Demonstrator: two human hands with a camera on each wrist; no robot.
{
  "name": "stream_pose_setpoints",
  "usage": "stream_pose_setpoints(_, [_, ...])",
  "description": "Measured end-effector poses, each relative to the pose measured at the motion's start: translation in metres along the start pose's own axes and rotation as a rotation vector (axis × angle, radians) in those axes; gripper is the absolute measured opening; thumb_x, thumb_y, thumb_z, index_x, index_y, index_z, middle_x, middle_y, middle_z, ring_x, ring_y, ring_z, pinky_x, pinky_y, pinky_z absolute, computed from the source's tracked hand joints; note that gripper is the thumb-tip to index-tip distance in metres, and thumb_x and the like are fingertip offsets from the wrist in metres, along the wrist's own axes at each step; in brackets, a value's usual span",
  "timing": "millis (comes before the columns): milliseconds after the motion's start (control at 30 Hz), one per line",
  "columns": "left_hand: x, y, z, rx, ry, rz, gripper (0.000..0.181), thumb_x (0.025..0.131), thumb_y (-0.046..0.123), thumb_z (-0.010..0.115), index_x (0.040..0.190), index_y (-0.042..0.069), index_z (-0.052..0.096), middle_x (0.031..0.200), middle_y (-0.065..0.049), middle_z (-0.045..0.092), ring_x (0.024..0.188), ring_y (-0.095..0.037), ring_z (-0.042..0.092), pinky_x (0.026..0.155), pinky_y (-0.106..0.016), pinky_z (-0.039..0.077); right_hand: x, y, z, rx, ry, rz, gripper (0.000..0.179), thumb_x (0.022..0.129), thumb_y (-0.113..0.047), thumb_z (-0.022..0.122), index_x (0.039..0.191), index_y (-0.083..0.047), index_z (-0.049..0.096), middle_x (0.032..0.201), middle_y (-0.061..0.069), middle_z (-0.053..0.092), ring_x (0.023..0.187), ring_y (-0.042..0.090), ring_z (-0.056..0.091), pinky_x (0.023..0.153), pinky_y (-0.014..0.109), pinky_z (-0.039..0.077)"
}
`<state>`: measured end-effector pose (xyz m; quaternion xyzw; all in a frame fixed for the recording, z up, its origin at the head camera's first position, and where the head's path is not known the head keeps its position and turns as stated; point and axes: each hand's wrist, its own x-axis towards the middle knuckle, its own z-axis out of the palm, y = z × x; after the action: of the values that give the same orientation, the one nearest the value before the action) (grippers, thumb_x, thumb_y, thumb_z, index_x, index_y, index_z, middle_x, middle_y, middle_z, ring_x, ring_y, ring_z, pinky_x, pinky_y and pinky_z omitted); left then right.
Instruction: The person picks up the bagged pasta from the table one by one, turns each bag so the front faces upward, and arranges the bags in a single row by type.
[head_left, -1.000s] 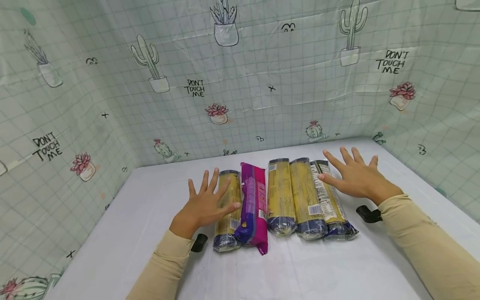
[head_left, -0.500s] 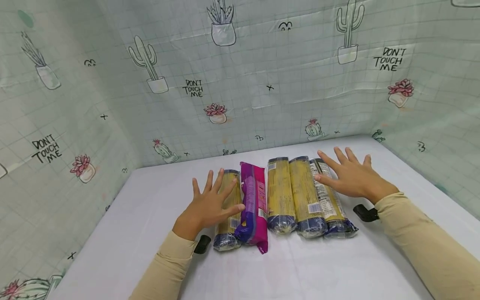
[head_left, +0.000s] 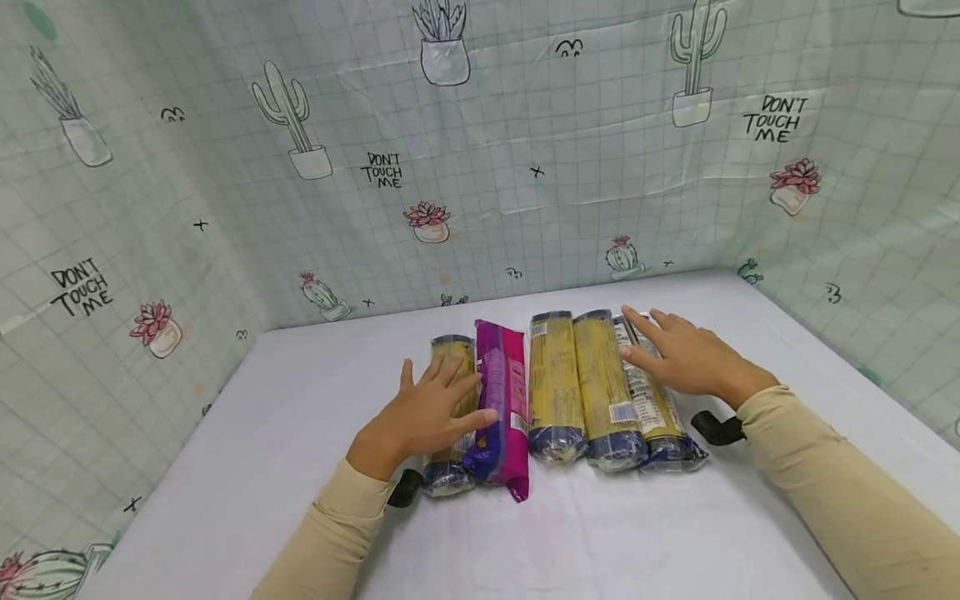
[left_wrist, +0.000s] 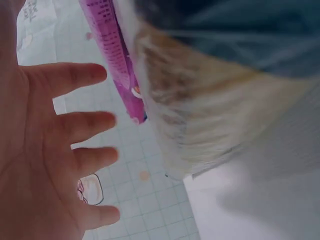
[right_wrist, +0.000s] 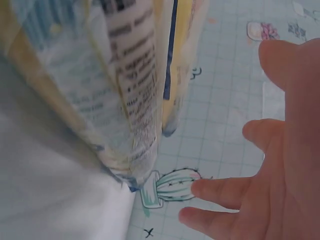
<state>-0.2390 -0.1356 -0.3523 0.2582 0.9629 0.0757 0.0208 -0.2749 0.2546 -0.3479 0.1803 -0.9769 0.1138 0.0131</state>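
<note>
Several long packs of what looks like spaghetti lie side by side on a white table. My left hand [head_left: 420,418] is spread over the leftmost yellow pack [head_left: 448,477], hiding part of it, its thumb over the pink and purple packet [head_left: 516,375]. In the left wrist view the fingers are straight and apart from the plastic-wrapped pack [left_wrist: 200,110]. Two yellow packs [head_left: 557,383] [head_left: 607,379] with dark blue ends lie in the middle. My right hand [head_left: 690,360] hovers with extended fingers over the white-labelled pack [head_left: 654,412] at the right end; the right wrist view shows a gap beside it.
A cactus-patterned sheet [head_left: 495,208] rises behind the white table [head_left: 585,533] and along both sides. A black strap or mount [head_left: 716,429] sits under the right wrist, and another [head_left: 405,489] beside the left.
Both hands have moved inward and appear lower. The left has shifted right over the leftmost packs, the right leftward over the labelled pack. The packs keep their arrangement while the view shifts slightly.
</note>
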Motion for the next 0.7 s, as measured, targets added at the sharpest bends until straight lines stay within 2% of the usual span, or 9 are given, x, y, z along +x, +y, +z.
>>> stream_pose_setpoints(133, [0.000,0.004,-0.003,-0.031,-0.020,0.021,0.075,0.097,0.070,0.040,0.152,0.020,0.045,0.162,-0.010,0.028,0.151,-0.038,0.014,0.113,-0.069,-0.002,0.000,-0.004,0.003,0.039,-0.025,-0.004,0.080,0.102,-0.064,0.034,0.162,-0.013,0.016,0.155,0.036,0.023,0.136,0.059,0.029,0.097,0.075,0.032])
stream_pose_setpoints(267, [-0.001,0.015,-0.007,-0.059,-0.065,0.038,0.074,0.097,0.068,0.042,0.152,0.019,0.046,0.160,-0.010,0.034,0.149,-0.035,0.023,0.114,-0.068,0.005,-0.002,-0.005,0.007,0.088,-0.060,-0.003,0.082,0.102,-0.063,0.036,0.160,-0.007,0.020,0.155,0.035,0.025,0.136,0.058,0.030,0.098,0.075,0.032])
stream_pose_setpoints(367, [-0.001,0.027,-0.011,-0.050,-0.070,0.072,0.073,0.097,0.067,0.044,0.151,0.017,0.047,0.159,-0.010,0.036,0.148,-0.033,0.027,0.114,-0.067,0.010,-0.001,-0.006,0.010,0.109,-0.068,-0.009,0.082,0.102,-0.063,0.036,0.159,-0.005,0.024,0.155,0.034,0.026,0.138,0.056,0.029,0.101,0.074,0.030])
stream_pose_setpoints(533, [0.003,0.046,-0.014,0.022,-0.033,0.165,0.066,0.099,0.060,0.050,0.148,0.016,0.051,0.155,-0.010,0.042,0.145,-0.030,0.033,0.116,-0.059,0.020,0.002,-0.007,0.014,0.096,-0.064,-0.026,0.080,0.103,-0.061,0.036,0.156,-0.003,0.030,0.154,0.034,0.027,0.139,0.055,0.028,0.103,0.072,0.029])
stream_pose_setpoints(700, [0.009,0.058,-0.006,0.093,-0.010,0.205,0.059,0.099,0.055,0.053,0.144,0.016,0.057,0.150,-0.006,0.049,0.141,-0.022,0.040,0.115,-0.049,0.029,0.004,-0.009,0.014,0.076,-0.064,-0.049,0.077,0.103,-0.058,0.041,0.151,0.002,0.039,0.150,0.036,0.033,0.138,0.055,0.030,0.103,0.071,0.031])
